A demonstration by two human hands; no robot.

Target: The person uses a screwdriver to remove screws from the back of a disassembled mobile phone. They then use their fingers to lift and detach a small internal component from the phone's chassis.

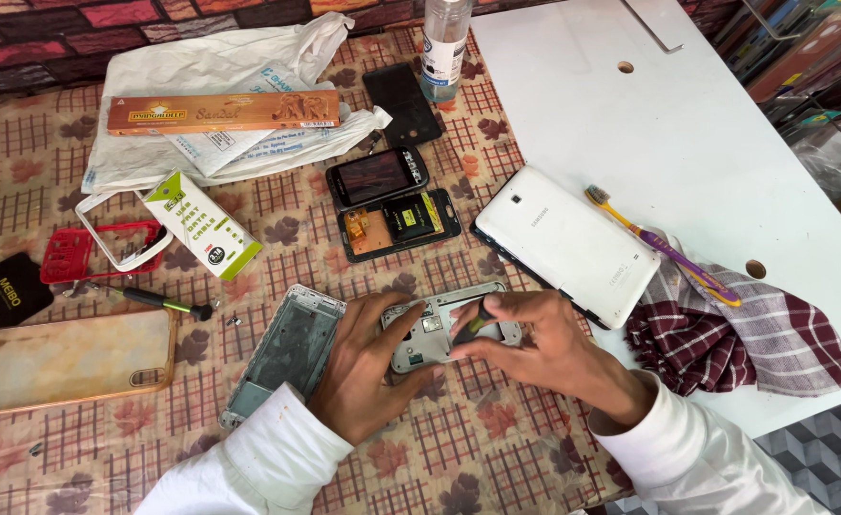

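My left hand (368, 358) rests on the patterned tablecloth (497, 448) and pins a silver phone frame (435, 329) by its left side. My right hand (535, 339) grips a small dark tool with a green band (473, 322), its tip set on the middle of that frame. A grey phone chassis (287, 348) lies just left of my left hand, partly under my white sleeve.
A white tablet (568, 243) lies face down to the right, with a purple-and-yellow toothbrush (664, 246) and a checked cloth (745, 329) beyond it. Two opened phones (387, 200), a black panel (401, 100), a clear bottle (444, 43), a screwdriver (163, 302), boxes, a bag and phone cases fill the left.
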